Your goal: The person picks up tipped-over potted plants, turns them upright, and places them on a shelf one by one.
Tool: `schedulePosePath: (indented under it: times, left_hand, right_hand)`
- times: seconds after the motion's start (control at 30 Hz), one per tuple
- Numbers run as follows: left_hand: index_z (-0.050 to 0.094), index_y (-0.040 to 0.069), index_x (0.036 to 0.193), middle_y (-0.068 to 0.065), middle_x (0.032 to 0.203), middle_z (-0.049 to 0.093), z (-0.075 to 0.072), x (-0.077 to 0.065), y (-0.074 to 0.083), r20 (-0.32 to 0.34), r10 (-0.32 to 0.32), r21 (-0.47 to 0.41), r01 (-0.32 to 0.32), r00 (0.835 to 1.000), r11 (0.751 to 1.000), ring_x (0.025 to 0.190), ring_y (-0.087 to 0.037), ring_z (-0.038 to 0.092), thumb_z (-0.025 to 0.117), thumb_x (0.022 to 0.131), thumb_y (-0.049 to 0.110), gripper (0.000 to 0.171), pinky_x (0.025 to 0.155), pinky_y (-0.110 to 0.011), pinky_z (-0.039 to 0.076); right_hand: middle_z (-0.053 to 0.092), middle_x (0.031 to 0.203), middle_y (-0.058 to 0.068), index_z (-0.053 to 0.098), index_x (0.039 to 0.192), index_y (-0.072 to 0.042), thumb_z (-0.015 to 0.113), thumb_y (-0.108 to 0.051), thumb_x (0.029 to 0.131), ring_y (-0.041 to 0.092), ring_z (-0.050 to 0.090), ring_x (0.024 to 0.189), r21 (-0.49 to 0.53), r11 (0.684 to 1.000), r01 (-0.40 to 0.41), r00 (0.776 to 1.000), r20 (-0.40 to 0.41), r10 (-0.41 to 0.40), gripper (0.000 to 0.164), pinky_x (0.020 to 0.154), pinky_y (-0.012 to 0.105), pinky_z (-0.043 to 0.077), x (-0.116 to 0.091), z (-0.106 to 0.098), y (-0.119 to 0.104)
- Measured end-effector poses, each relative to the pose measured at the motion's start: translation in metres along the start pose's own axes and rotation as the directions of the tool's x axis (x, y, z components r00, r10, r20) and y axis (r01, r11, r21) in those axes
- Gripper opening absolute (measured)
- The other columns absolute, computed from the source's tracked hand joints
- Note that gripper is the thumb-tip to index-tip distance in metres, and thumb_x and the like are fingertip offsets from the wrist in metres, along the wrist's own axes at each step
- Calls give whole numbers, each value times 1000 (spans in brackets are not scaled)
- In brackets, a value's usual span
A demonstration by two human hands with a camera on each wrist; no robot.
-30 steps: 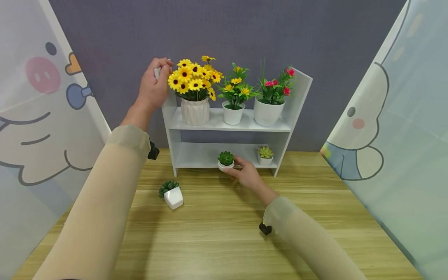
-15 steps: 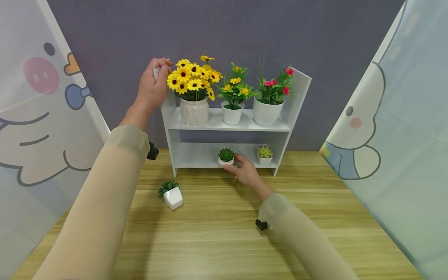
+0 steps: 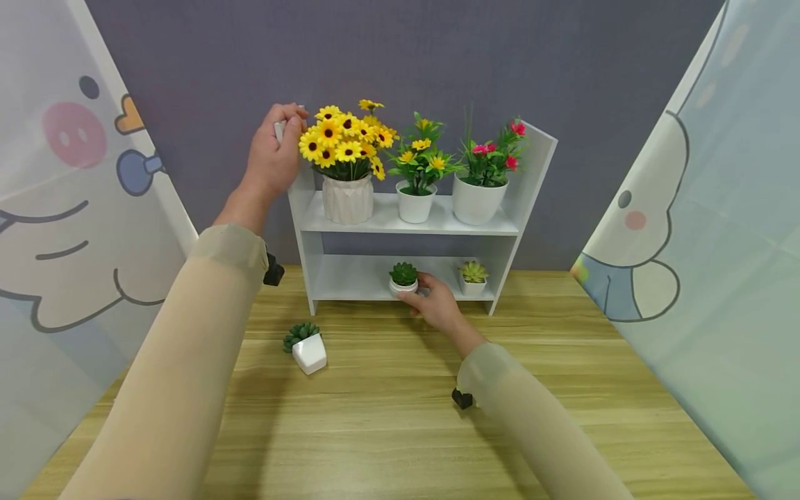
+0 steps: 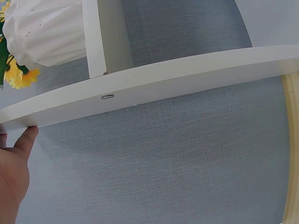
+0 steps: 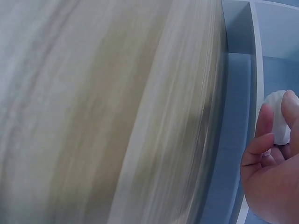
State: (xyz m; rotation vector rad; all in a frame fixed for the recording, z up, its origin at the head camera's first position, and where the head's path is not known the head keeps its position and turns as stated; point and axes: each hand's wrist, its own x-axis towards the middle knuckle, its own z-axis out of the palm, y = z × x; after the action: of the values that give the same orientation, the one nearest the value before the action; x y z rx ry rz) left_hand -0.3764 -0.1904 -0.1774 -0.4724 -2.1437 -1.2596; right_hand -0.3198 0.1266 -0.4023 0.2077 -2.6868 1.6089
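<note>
My left hand (image 3: 276,146) grips the top of the left side panel of a white two-tier shelf (image 3: 412,230); in the left wrist view, fingertips (image 4: 32,132) press that panel's face. With my right hand (image 3: 439,305) I hold a small round white pot with a green succulent (image 3: 403,275), thumb and fingers round the pot, at the front edge of the lower shelf. The right wrist view shows the white pot (image 5: 279,122) between the fingers. Right of it on the lower shelf stands a yellow-green succulent in a square white pot (image 3: 473,276).
Along the upper shelf stand a pot of yellow daisies (image 3: 347,160), a pot of yellow flowers (image 3: 417,173) and a pot of pink flowers (image 3: 484,187). A succulent in a white pot (image 3: 309,351) lies tipped on the wooden table (image 3: 362,430). Printed panels (image 3: 662,229) flank both sides.
My right hand has raised the round potted succulent slightly and brought it to the lower shelf's front edge. My left hand keeps its place on the side panel.
</note>
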Motion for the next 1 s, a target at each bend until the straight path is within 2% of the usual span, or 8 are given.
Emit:
schedulePosePath:
  times: [0.1, 0.27, 0.47, 0.63, 0.73, 0.87, 1.0]
  left_hand:
    - [54, 26, 118, -3, 154, 56, 1, 1, 0, -1, -6, 0, 6, 1000, 1000, 121, -11, 50, 36, 118, 40, 23, 108, -32, 45]
    - [53, 25, 119, -2, 154, 56, 1, 1, 1, 1, -14, 6, 14, 1000, 1000, 123, -12, 50, 36, 118, 41, 24, 110, -33, 45]
    - [53, 24, 120, -2, 155, 56, 1, 1, 0, 4, -17, -4, 17, 1000, 1000, 126, -13, 50, 36, 118, 41, 25, 112, -34, 45]
    - [54, 23, 119, -1, 154, 56, 1, 1, -1, 2, -10, -5, 10, 1000, 1000, 129, -15, 51, 36, 118, 41, 25, 114, -35, 45]
    - [53, 24, 118, -1, 154, 56, 1, 1, -1, 2, -8, -8, 8, 1000, 1000, 130, -15, 51, 36, 118, 41, 24, 114, -35, 45]
    - [53, 25, 117, -1, 155, 55, 1, 1, -1, 3, -7, -8, 7, 1000, 1000, 131, -16, 51, 36, 118, 40, 23, 115, -35, 44]
    - [52, 26, 117, -2, 155, 56, 0, 1, -1, 5, -8, 1, 8, 1000, 1000, 132, -17, 51, 35, 118, 40, 22, 117, -35, 44]
  right_hand:
    - [65, 152, 15, 49, 163, -10, 82, -34, 101, 26, 77, 78, -12, 1000, -7, 1000, -2, 7, 74, 57, 27, 46, 0, 0, -1]
    - [63, 154, 14, 48, 164, -11, 81, -36, 101, 32, 78, 83, 3, 1000, -20, 1000, -8, 20, 75, 59, 28, 46, -1, 1, -2]
    - [64, 152, 16, 49, 163, -9, 83, -35, 100, 30, 78, 83, 17, 1000, -16, 1000, -25, 17, 76, 61, 28, 48, -3, 3, -2]
    - [64, 154, 12, 50, 163, -13, 87, -36, 96, 33, 80, 91, 50, 998, -33, 999, -32, 34, 80, 64, 28, 51, -5, 1, -1]
    - [62, 157, 10, 48, 164, -15, 87, -37, 96, 36, 80, 98, 70, 997, -36, 999, -26, 38, 82, 72, 33, 57, -7, -2, 1]
    - [59, 161, 11, 45, 166, -15, 86, -37, 97, 37, 80, 105, 68, 997, -20, 1000, -10, 20, 84, 90, 43, 62, -13, -7, 2]
    - [56, 165, 12, 43, 168, -13, 85, -34, 98, 36, 80, 107, 47, 999, -6, 1000, 7, 5, 84, 92, 50, 61, -21, -12, 5]
